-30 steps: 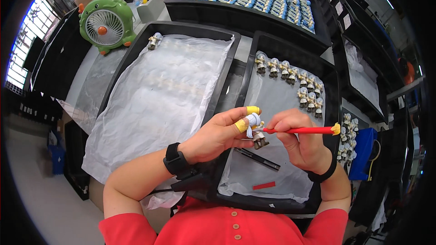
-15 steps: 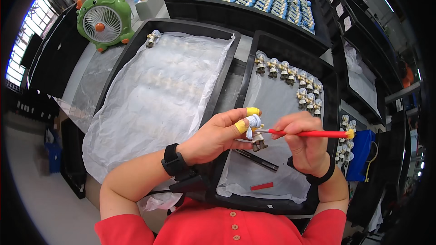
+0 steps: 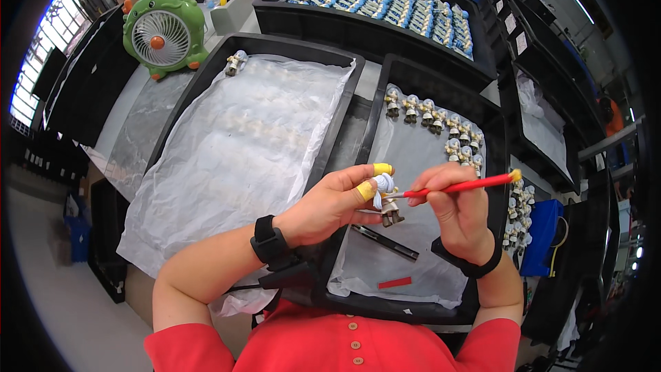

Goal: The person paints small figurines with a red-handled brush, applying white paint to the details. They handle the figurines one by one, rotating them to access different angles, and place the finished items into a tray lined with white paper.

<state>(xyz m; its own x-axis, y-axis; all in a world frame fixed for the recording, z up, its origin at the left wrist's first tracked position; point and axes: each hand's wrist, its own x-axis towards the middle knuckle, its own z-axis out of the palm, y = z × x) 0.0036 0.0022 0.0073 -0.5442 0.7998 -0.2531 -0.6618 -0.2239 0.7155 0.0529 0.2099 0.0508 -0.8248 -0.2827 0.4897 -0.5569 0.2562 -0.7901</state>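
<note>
1. Fingers of the left hand (image 3: pixel 330 201) are pinching the figurine (image 3: pixel 390 211) over the right tray (image 3: pixel 447 79); loose grip could be letting it twist.
2. Red paintbrush (image 3: pixel 487 181)'s pointing at it, right hand (image 3: pixel 458 213) pinching; one wobble could be leaving stray marks, tbh.

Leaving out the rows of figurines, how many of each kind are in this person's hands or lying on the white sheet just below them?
Small figurine with pale hair and whitish clothing, in left hand: 1
Slim red-handled, silver-tipped tool, in right hand: 1
Long, narrow black tool: 1
Flat red strip: 1
Total: 4
</note>
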